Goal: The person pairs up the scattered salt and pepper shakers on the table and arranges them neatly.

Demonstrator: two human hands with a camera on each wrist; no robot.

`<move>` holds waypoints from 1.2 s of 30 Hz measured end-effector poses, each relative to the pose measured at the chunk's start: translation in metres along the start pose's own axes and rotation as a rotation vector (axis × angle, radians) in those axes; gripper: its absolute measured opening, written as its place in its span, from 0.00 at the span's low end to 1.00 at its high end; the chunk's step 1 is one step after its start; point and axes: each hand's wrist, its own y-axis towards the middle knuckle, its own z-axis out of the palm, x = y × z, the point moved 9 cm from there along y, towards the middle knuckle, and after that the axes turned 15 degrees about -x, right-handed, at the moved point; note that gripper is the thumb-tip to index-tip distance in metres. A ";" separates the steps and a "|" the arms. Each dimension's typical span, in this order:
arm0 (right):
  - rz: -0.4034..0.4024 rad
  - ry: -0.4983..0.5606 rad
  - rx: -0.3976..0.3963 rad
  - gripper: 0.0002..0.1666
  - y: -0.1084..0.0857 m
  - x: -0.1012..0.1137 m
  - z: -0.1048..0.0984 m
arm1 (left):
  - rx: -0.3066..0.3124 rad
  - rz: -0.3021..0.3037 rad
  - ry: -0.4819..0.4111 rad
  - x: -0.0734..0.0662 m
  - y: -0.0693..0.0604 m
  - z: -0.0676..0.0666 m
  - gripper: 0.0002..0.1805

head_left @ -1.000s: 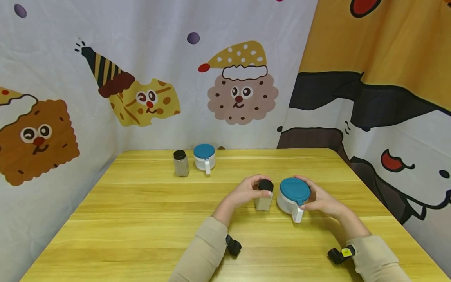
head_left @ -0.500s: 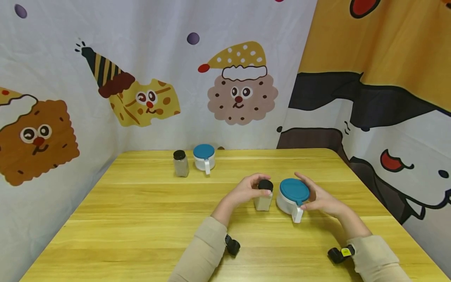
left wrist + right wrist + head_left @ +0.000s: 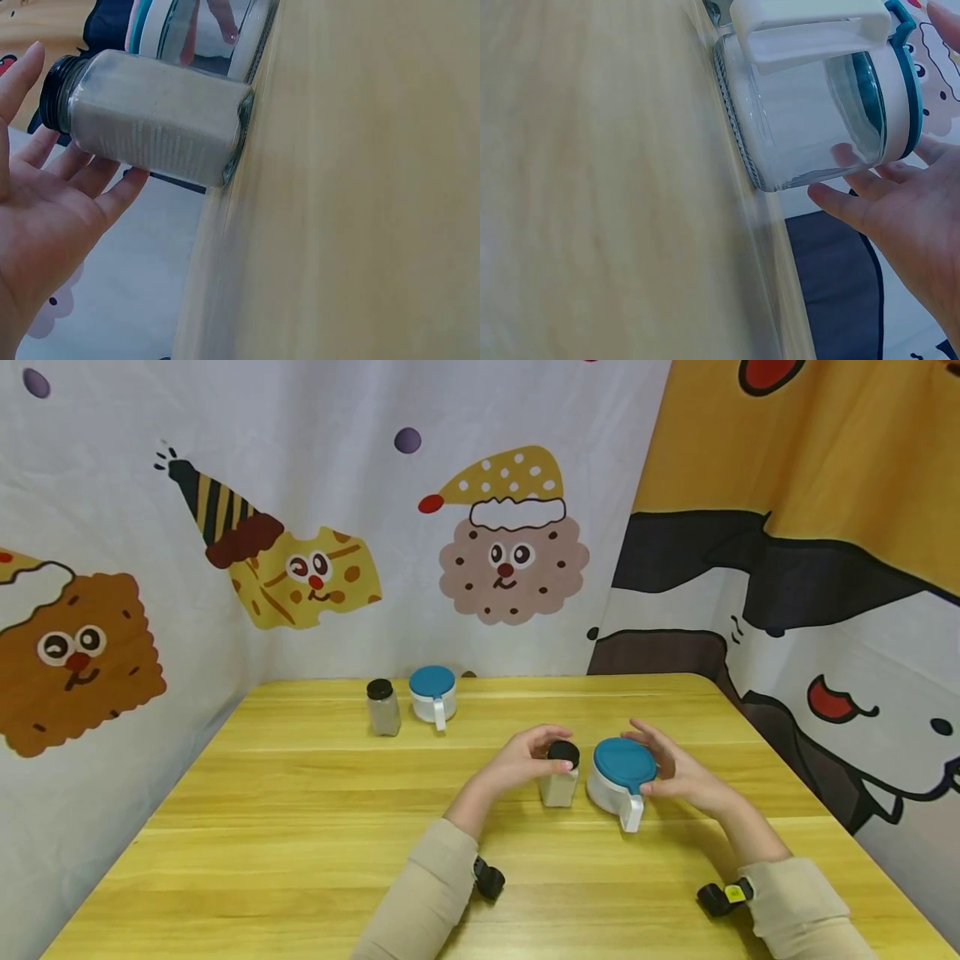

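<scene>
A square glass jar (image 3: 558,789) with a black screw lid and pale contents stands upright on the table. Around it curves my left hand (image 3: 525,758); in the left wrist view the thumb is apart from the lid and the loose fingers lie behind the jar (image 3: 157,116). Just to the right is a clear glass container (image 3: 802,112) with a white collar, white handle and blue lid (image 3: 625,762). My right hand (image 3: 678,774) is spread at its right side, thumb and fingers apart; whether a fingertip still touches the glass I cannot tell.
At the back of the wooden table (image 3: 300,835) stand a second black-lidded jar (image 3: 385,716) and a smaller blue-lidded container (image 3: 432,702) with a white handle. Behind the table hangs a cartoon-printed curtain (image 3: 337,435).
My right fingers have lifted and spread away from the blue-lidded container. The left hand's fingers have loosened slightly upward round the jar. Both vessels stay in place; the head view shifts slightly.
</scene>
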 end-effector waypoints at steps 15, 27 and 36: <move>-0.025 -0.024 -0.047 0.52 0.001 0.009 -0.003 | 0.037 0.044 -0.045 -0.019 -0.006 -0.011 0.28; -0.046 -0.060 -0.112 0.48 0.004 0.016 -0.007 | 0.006 0.055 -0.012 -0.020 -0.007 -0.021 0.27; -0.076 -0.060 -0.147 0.48 0.005 0.022 -0.008 | -0.006 0.060 -0.043 -0.024 -0.010 -0.030 0.31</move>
